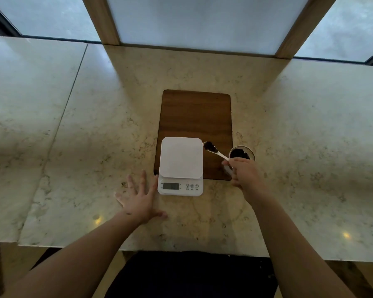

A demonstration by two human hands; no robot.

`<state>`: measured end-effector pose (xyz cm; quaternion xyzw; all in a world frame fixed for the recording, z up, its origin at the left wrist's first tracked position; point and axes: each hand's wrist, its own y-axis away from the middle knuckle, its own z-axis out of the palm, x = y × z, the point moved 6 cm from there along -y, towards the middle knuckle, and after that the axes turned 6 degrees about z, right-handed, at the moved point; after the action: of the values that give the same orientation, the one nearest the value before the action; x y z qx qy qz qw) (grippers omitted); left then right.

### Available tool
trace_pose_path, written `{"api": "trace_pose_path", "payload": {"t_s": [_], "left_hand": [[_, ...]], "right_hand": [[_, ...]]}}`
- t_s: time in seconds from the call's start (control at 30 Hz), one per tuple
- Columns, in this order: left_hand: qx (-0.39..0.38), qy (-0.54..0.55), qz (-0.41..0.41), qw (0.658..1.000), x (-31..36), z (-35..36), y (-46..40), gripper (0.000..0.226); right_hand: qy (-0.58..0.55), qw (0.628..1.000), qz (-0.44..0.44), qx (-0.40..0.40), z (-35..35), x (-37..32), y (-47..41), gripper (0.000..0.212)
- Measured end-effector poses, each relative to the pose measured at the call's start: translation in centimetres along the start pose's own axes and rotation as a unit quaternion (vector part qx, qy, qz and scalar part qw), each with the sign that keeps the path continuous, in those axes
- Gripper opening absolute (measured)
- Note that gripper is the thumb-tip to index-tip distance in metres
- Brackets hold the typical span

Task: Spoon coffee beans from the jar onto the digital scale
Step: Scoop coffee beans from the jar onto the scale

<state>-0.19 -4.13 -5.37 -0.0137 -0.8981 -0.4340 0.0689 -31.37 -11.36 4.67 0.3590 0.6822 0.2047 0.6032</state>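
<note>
Right hand [243, 173] pinches bean-heaped spoon [214, 149].

White scale [181, 160], dark brown wood-grain board [195, 117], veined cream marble counter [95, 125], seemingly black beans [211, 146].

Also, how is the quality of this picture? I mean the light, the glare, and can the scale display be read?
Head view: daylight from the frosted windows leaves the counter dim; small glare spots sit near its front edge; wide-angle lens bends that edge. The digital scale display is too blurred to read. The spoon of coffee beans in the right hand is soft but recognisable.
</note>
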Motion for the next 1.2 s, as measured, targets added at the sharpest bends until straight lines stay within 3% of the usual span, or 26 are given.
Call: {"api": "trace_pose_path", "payload": {"t_s": [0.43,0.57,0.7,0.93,1.2], "left_hand": [[0.003,0.012,0.008,1.000,0.3,-0.1,0.3,0.139],[0.003,0.009,0.006,1.000,0.2,-0.1,0.2,0.138],[0.008,0.007,0.010,1.000,0.1,0.0,0.2,0.135],[0.009,0.005,0.011,1.000,0.2,-0.1,0.3,0.134],[0.011,-0.006,0.010,1.000,0.0,0.2,0.0,0.134]], "right_hand": [[0.085,0.995,-0.006,-0.045,6.1,1.3,-1.4,0.032],[0.082,0.995,-0.001,-0.056,6.8,1.2,-1.6,0.021],[0.128,0.990,-0.025,-0.058,7.2,0.8,-2.1,0.028],[0.121,0.992,-0.015,-0.037,7.4,1.2,-2.6,0.032],[0.191,0.979,-0.078,0.001,7.2,1.5,-2.8,0.029]]}}
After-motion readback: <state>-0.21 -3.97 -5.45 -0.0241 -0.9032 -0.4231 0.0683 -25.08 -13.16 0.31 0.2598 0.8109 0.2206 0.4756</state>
